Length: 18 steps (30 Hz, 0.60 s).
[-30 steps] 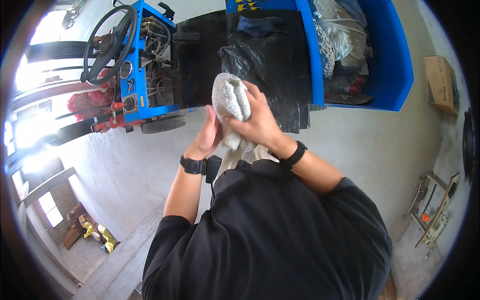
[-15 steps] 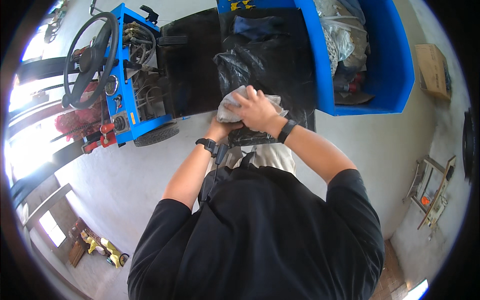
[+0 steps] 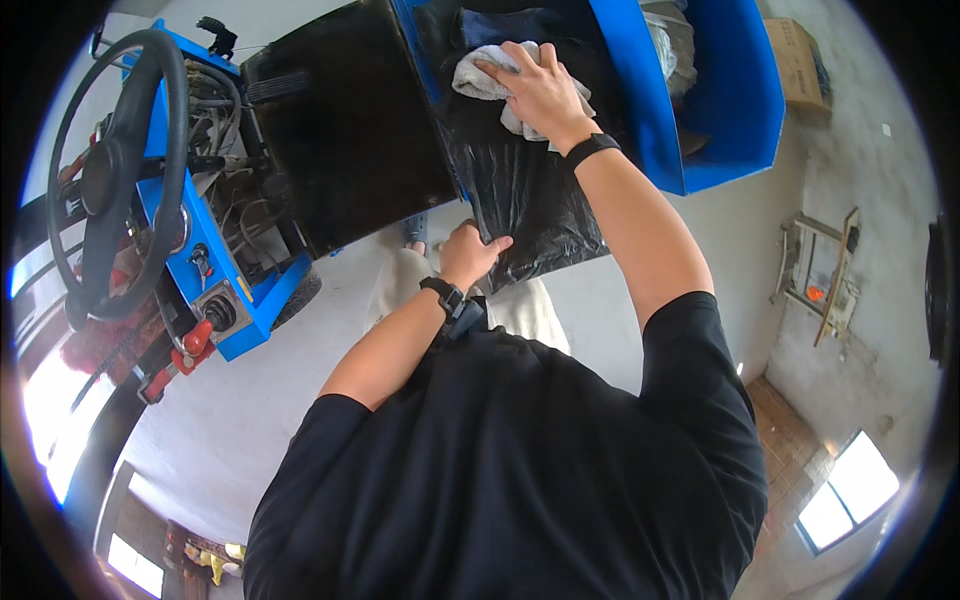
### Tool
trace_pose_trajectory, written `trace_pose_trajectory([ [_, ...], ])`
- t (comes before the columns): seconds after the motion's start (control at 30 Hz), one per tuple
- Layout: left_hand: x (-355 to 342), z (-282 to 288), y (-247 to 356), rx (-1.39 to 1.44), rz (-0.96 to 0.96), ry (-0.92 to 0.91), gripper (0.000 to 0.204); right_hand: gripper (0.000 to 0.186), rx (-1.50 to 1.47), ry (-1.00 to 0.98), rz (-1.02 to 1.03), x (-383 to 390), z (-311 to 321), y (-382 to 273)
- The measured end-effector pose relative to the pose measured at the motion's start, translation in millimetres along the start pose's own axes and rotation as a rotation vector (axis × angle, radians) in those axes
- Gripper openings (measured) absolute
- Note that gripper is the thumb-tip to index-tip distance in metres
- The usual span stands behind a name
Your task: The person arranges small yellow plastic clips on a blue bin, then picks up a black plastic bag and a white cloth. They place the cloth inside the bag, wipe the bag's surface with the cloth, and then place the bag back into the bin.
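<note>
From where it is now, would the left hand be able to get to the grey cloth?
Probably yes. The left hand grips the near edge of the black plastic sheet; the grey cloth lies farther up under the right hand, with only bare sheet between. It would have to release its grip.

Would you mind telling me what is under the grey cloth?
The grey cloth lies on a black plastic sheet, pressed flat by the right hand. The left hand grips the sheet's lower edge. What lies beneath the sheet is covered.
</note>
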<state>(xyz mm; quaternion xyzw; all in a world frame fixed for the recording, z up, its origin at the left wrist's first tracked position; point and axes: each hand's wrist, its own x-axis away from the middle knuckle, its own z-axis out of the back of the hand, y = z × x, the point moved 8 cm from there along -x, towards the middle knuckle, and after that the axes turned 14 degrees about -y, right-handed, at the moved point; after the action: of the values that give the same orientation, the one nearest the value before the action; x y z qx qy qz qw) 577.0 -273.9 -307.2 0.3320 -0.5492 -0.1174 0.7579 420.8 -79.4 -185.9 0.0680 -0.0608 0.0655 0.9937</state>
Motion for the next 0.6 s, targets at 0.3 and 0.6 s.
trace_pose_trajectory([
  [0.3, -51.3, -16.4, -16.2, 0.418, -0.504, 0.103, 0.086, 0.061, -0.117, -0.155, 0.089, 133.6, 36.4, -95.3],
  [0.6, -67.0, -29.8, -8.3, -0.117, -0.163, -0.171, 0.091, 0.046, 0.126, -0.262, 0.266, 76.2, 15.0, -117.0],
])
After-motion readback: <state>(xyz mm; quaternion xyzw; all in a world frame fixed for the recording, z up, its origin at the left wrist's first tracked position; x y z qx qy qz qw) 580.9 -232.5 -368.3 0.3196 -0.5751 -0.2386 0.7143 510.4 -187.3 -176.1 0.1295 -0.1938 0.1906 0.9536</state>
